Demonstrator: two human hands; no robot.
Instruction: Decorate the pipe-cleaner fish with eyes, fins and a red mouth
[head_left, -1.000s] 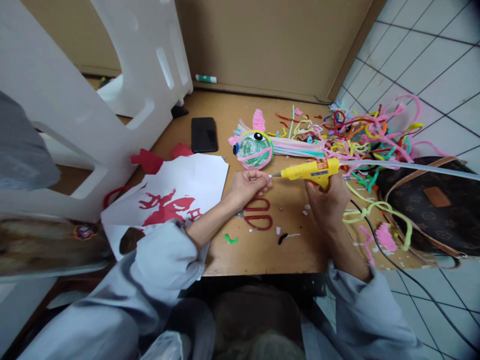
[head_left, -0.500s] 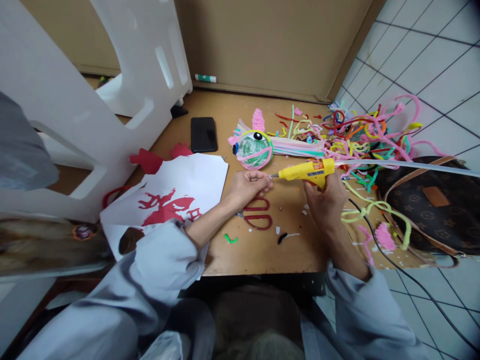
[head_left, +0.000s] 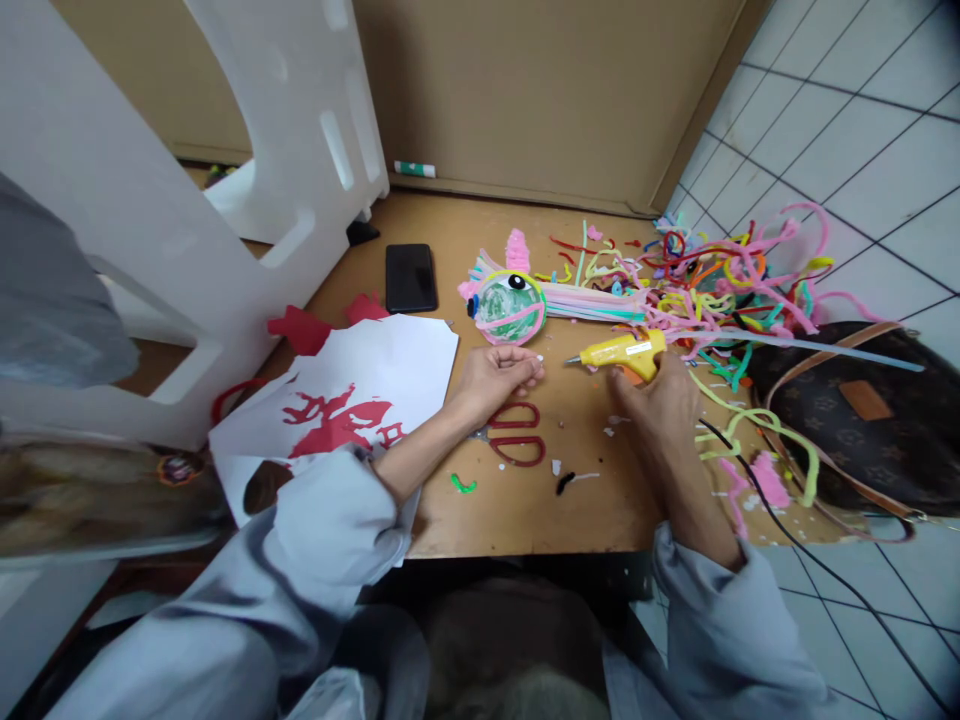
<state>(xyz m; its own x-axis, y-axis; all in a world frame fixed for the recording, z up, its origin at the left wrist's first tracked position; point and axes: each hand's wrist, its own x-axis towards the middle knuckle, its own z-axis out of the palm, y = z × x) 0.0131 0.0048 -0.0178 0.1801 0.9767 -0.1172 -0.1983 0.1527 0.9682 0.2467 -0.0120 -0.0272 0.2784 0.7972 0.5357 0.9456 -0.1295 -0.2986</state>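
Gripping glue gun (head_left: 619,352) inside table edge (head_left: 517,551), right hand (head_left: 661,405) clears left hand (head_left: 495,378).

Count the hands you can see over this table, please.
2: left hand, beyond the red-handled scissors, pinching a small white bit; right hand, holding the yellow hot-glue gun.

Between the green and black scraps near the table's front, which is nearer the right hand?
The black scrap, beside a pale strand; the green scrap lies farther left, away from the right hand.
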